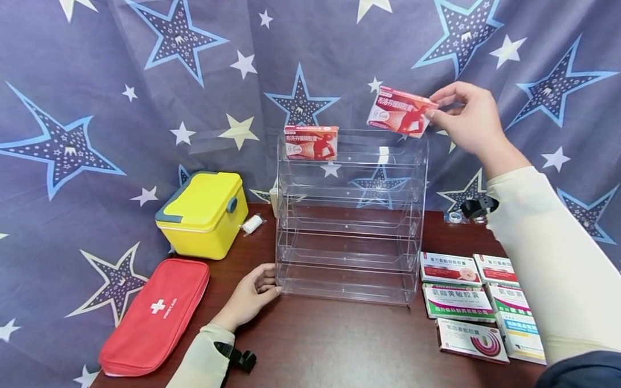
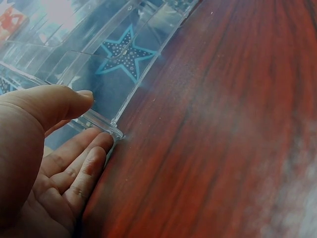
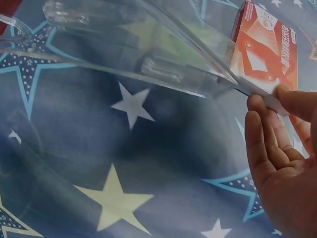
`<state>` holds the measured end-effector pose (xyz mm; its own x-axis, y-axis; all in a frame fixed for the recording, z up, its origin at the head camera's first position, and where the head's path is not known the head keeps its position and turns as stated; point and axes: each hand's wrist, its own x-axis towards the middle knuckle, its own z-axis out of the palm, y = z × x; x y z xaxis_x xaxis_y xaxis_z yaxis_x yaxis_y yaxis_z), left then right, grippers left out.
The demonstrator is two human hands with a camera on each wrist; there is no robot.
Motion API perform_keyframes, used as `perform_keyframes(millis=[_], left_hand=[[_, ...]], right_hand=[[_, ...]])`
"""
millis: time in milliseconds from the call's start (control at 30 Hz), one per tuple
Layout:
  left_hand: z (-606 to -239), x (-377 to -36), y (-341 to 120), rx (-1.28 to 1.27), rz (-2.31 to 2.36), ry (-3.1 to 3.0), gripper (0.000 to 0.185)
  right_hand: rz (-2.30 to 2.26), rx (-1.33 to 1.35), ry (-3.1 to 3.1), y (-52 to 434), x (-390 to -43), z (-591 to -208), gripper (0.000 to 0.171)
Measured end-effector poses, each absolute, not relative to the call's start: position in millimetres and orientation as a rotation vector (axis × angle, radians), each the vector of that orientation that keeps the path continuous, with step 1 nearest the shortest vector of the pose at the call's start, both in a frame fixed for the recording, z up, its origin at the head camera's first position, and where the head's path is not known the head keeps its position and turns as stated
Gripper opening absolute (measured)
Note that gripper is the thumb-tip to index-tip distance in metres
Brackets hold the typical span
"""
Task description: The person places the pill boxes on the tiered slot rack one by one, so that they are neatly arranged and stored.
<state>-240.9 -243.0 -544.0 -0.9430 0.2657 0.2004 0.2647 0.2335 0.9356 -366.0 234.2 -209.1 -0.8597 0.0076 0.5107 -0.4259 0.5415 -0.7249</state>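
Head view: my right hand [image 1: 469, 117] pinches the light, stiff red box [image 1: 399, 111] by its end; my left hand [image 1: 253, 292], fingers relaxed, steadies the slippery clear rack [image 1: 351, 218].

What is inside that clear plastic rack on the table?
One red box stands on the top shelf of the rack. The lower shelves show only the starry cloth through them. The right hand holds another red box above.

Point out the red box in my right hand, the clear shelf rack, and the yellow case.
red box [image 1: 399, 111], head view, middle of its printed front.
clear shelf rack [image 1: 348, 278], head view, front lip of the bottom tier.
yellow case [image 1: 203, 199], head view, middle of its lid.
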Motion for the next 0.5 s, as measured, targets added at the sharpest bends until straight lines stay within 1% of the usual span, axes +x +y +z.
perform_keyframes(millis=[333, 500], left_hand=[[-545.1, -241.5, -243.0, 0.569, 1.877, 2.466, 0.051], [-546.6, -241.9, -244.0, 0.559, 1.864, 2.485, 0.051]], right_hand=[[1.091, 0.371, -2.392, 224.5, -367.3, -227.5, 0.028], [1.064, 0.377, -2.384, 223.3, -369.5, -236.9, 0.026]])
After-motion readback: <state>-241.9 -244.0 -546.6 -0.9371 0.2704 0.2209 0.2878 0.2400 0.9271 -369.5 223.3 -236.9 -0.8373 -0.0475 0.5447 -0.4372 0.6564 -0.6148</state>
